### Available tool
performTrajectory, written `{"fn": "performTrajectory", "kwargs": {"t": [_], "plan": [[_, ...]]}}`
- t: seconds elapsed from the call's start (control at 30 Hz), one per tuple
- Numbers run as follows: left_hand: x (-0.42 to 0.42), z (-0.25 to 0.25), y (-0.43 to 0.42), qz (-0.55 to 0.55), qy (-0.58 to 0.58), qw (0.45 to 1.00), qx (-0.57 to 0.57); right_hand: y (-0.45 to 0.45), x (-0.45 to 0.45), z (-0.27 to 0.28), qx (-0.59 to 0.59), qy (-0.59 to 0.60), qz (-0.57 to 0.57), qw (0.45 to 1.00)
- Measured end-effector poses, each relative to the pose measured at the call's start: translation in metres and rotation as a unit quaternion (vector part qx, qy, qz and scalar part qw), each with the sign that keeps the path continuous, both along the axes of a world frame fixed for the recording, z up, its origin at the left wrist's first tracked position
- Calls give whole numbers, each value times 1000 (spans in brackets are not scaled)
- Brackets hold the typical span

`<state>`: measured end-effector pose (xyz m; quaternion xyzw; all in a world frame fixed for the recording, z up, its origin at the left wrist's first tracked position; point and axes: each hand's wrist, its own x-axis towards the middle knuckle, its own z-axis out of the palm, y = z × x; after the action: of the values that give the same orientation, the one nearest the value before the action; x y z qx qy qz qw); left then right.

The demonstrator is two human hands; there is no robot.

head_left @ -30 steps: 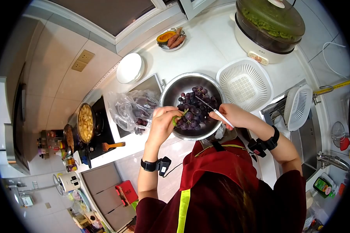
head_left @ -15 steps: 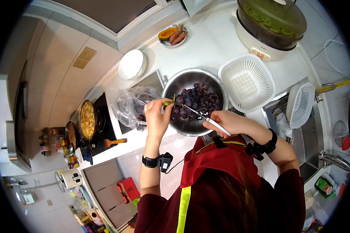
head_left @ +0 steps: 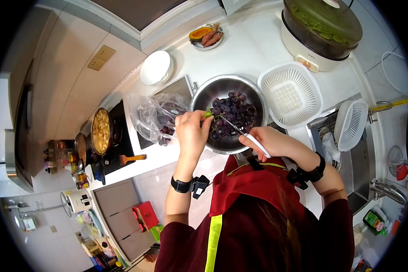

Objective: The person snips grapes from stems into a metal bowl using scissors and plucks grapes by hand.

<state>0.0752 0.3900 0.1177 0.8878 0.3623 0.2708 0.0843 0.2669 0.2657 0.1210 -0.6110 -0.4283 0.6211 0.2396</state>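
A steel bowl (head_left: 208,94) holds dark purple grapes (head_left: 235,109), loose or in a bunch I cannot fully tell. At its left side my left hand (head_left: 192,132) pinches a green grape stem (head_left: 208,114) between thumb and fingers. My right hand (head_left: 273,141), over the bowl's near right rim, is closed round white-handled scissors (head_left: 258,146). Their thin metal blades reach left across the grapes toward the stem; whether the tips touch it is unclear. Left of the bowl, a clear plastic bag (head_left: 143,119) contains more grapes.
Right of the bowl stands a white plastic basket (head_left: 313,97); another basket (head_left: 352,124) rests by the sink (head_left: 356,167). Behind are a white bowl (head_left: 155,68), a plate of pumpkin and sweet potatoes (head_left: 206,36) and a steamer (head_left: 319,34). A filled pan (head_left: 101,131) sits on the stove at left.
My left hand has shifted slightly right over the bowl, still pinching the stem. The scissors remain in my right hand, their blades still over the grapes. The camera view has moved slightly.
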Motion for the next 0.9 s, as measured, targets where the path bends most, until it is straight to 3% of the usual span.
{"fn": "performTrajectory", "kwargs": {"t": [0.4,0.9], "plan": [[12,-5,-21,-18,0,998,66,30,6,-4,-122,-55,115,984],[2,-11,-22,-18,8,999,35,35,-6,-13,-110,-45,82,989]]}}
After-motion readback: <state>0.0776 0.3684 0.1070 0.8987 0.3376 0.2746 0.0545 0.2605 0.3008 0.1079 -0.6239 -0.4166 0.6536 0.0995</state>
